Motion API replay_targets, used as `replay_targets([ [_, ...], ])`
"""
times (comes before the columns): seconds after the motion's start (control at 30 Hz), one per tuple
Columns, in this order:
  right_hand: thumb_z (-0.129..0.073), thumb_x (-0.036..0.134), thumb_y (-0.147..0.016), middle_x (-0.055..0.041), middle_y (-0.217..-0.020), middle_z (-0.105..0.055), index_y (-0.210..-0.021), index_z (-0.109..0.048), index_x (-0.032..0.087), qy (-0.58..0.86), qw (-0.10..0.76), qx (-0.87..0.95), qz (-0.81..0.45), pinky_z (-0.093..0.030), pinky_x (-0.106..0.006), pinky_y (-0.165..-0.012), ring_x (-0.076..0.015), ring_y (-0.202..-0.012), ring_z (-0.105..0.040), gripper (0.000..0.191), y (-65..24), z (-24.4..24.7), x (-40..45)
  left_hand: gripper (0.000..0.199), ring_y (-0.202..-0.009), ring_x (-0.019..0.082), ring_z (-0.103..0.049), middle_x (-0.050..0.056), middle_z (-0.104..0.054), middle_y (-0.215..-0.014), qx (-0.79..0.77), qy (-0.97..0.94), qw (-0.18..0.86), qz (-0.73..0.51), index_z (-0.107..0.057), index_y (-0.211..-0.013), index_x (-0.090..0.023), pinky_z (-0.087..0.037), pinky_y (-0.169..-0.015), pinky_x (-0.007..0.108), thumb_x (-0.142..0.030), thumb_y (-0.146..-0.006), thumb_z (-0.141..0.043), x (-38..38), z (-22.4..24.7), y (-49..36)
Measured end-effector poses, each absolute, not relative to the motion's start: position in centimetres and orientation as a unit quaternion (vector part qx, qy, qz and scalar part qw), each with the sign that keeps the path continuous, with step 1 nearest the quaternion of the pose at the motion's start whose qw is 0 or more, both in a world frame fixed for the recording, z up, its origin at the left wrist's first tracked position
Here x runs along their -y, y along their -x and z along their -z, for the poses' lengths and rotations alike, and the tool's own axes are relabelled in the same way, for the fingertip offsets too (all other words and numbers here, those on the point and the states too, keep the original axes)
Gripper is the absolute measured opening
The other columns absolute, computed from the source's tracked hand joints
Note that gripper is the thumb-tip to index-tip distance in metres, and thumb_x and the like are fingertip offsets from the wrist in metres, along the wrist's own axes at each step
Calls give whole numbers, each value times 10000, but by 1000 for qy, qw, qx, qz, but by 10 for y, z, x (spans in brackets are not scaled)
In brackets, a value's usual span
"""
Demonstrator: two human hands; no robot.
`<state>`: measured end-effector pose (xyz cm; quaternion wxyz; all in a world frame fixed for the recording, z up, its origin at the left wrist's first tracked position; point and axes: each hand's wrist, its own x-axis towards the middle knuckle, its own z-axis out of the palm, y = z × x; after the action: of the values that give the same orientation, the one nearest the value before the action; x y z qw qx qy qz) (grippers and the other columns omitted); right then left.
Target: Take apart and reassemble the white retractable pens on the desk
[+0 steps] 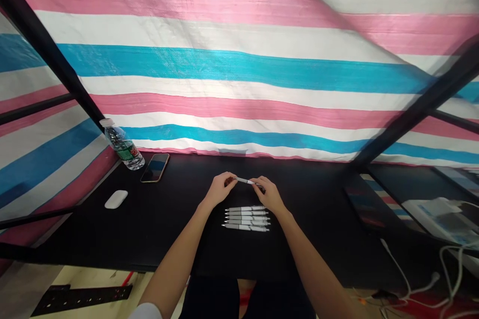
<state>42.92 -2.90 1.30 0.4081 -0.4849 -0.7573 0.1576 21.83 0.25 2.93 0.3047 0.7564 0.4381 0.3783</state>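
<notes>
- White plastic retractable pen [244,180] up between both hands, held crosswise above the tabletop!
- Left hand [223,190] curled nearly shut, fingertips pinching the pen's darker end.
- Right hand [268,195] closed around the opposite end, fingers partly hiding the grip.
- Just below, a tidy row of matching white pens [247,218] lies side by side on a matte black table [168,244].
- Off to the left: a clear plastic water bottle [124,145], a black smartphone [155,167] and a white oval mouse [116,199].
</notes>
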Motion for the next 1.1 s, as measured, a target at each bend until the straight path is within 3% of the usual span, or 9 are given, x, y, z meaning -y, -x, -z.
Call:
replay_targets([
  [0.1,-428,327,-939,-69,-855,-597,-1040,-668,217,480,411,756,-170,-488,-296,-663,-176,-730,-572,282,-429,-14,30,246,-668,136,-543,15,-612,-722,-448,-754,301,-374,-665,-844,-167,-449,-658,261,-366,-872,-523,-2,-30,-218],
  [0.23,-441,318,-934,-62,-858,-595,-1029,-661,218,477,415,754,-178,-476,-277,-630,-176,-750,-582,259,-430,-14,30,249,-744,138,-576,36,-643,-879,-424,-744,327,-400,-643,-1024,-177,-472,-697,254,-334,-843,-577,-1,-31,-220],
  [0.37,-456,300,-924,-58,-864,-593,-993,-647,211,468,414,760,-178,-479,-266,-638,-165,-739,-586,222,-429,-15,31,194,-719,141,-566,26,-634,-784,-428,-755,304,-392,-666,-853,-172,-462,-702,266,-325,-866,-546,-1,-31,-220],
  [0.53,-476,275,-911,-48,-833,-594,-960,-626,206,453,417,770,-168,-489,-281,-690,-166,-742,-589,172,-428,-13,30,218,-767,145,-590,27,-657,-894,-408,-754,319,-404,-650,-999,-190,-468,-731,270,-313,-824,-611,-1,-30,-219],
  [0.67,-470,259,-907,-51,-852,-611,-946,-615,207,451,412,771,-178,-493,-282,-680,-168,-752,-594,159,-428,-11,29,179,-752,155,-588,22,-646,-797,-415,-766,304,-384,-657,-837,-182,-462,-722,277,-321,-864,-549,0,-31,-218],
  [0.8,-483,259,-891,-50,-853,-632,-954,-610,207,460,415,764,-181,-486,-271,-615,-159,-692,-583,151,-428,-12,30,211,-759,149,-597,15,-654,-853,-399,-772,329,-371,-640,-999,-193,-467,-729,269,-300,-819,-615,1,-33,-219],
  [0.97,-474,271,-896,-56,-871,-641,-969,-623,206,459,409,766,-187,-505,-282,-660,-164,-722,-594,178,-428,-13,30,194,-723,151,-580,26,-638,-794,-410,-789,298,-347,-653,-854,-176,-467,-705,272,-326,-874,-531,2,-33,-219],
  [1.1,-478,305,-908,-61,-865,-633,-1069,-635,208,457,412,766,-186,-503,-284,-657,-158,-693,-585,245,-429,-10,30,246,-791,159,-601,35,-649,-911,-392,-788,318,-352,-626,-1049,-197,-484,-760,281,-318,-838,-586,2,-32,-219],
])
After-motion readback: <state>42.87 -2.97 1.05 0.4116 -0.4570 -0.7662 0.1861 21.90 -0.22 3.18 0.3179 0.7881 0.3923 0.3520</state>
